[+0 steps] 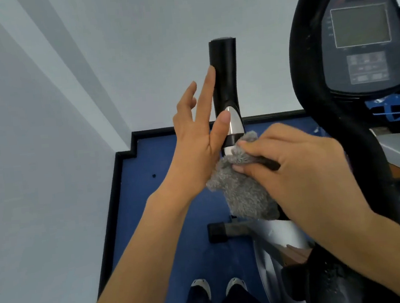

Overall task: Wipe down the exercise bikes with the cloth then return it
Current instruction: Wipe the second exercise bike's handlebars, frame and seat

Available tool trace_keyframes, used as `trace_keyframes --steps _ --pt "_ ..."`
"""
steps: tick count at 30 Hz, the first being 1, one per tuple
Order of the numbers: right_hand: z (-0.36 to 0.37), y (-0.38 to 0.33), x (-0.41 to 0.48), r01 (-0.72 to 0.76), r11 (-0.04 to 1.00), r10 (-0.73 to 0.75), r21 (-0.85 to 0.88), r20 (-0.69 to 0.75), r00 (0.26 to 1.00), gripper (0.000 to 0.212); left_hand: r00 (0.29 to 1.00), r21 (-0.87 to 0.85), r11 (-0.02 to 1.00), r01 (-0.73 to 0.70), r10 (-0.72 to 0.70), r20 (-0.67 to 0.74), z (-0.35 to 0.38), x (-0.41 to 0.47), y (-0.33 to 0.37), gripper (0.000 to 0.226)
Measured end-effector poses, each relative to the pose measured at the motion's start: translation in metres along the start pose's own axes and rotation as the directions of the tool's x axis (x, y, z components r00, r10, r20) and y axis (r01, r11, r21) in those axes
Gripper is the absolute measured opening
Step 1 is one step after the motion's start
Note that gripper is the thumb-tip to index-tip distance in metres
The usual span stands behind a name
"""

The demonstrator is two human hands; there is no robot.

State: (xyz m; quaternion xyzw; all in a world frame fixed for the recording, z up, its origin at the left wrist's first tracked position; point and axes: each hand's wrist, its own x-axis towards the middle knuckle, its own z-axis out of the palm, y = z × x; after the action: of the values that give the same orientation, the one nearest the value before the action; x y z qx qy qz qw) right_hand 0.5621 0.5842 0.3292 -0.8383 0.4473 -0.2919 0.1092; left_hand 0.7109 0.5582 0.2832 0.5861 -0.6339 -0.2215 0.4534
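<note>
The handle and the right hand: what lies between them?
The grey cloth, which the right hand grips around the handle, as the head view shows.

Pale grey walls [49, 166] meet a blue floor [134, 194] edged by a black skirting [153, 133] that steps around a corner

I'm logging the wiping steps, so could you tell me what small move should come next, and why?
Probably slide the cloth up the handle: the right hand grips it below the silver band, the black part above is uncovered, and the open left hand lies alongside it.
</note>
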Motion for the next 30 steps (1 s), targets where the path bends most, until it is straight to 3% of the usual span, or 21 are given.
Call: trace_keyframes --steps 2,4,6,8,14,19,23,26,30 --pt "-0.007 0.001 -0.012 -0.002 0.999 -0.002 0.042 0.089 0.996 0.015 1.0 0.028 1.0 -0.002 0.001 0.02 -0.003 -0.002 0.003 0.051" --pt "-0.027 0.005 -0.012 -0.192 0.962 0.155 0.194 0.191 0.969 0.011 0.999 0.056 0.998 0.021 -0.022 0.033 -0.007 -0.005 0.007 0.052" --pt "-0.048 0.017 -0.006 -0.382 0.818 0.345 0.43 0.166 0.924 0.013 1.0 0.098 0.995 0.02 -0.019 -0.015 -0.008 -0.008 0.012 0.052" --pt "-0.065 0.024 -0.004 -0.421 0.753 0.436 0.506 0.095 0.895 0.02 0.995 0.116 0.993 -0.004 0.015 -0.099 -0.004 -0.012 0.02 0.05" --pt "-0.047 0.001 -0.021 -0.367 0.911 0.331 0.19 0.196 0.923 0.025 0.972 0.221 0.974 -0.057 0.104 -0.208 0.018 -0.017 0.034 0.048" --pt "-0.026 -0.02 -0.03 -0.159 0.972 0.208 -0.174 0.319 0.925 0.037 0.961 0.216 0.974 -0.072 0.126 -0.245 0.024 -0.015 0.03 0.048" --pt "-0.018 -0.019 -0.02 -0.248 0.963 0.265 -0.109 0.203 0.942 0.023 0.944 0.16 0.987 -0.014 0.066 -0.324 0.025 -0.014 0.031 0.05" --pt "-0.014 -0.017 -0.025 -0.174 0.977 0.193 -0.125 0.164 0.967 0.011 0.95 0.142 0.99 -0.003 0.047 -0.308 0.025 -0.014 0.03 0.049" --pt "-0.015 -0.009 -0.019 -0.249 0.968 0.241 0.012 0.216 0.946 0.017 0.948 0.138 0.99 0.017 0.028 -0.316 0.024 -0.013 0.029 0.048"
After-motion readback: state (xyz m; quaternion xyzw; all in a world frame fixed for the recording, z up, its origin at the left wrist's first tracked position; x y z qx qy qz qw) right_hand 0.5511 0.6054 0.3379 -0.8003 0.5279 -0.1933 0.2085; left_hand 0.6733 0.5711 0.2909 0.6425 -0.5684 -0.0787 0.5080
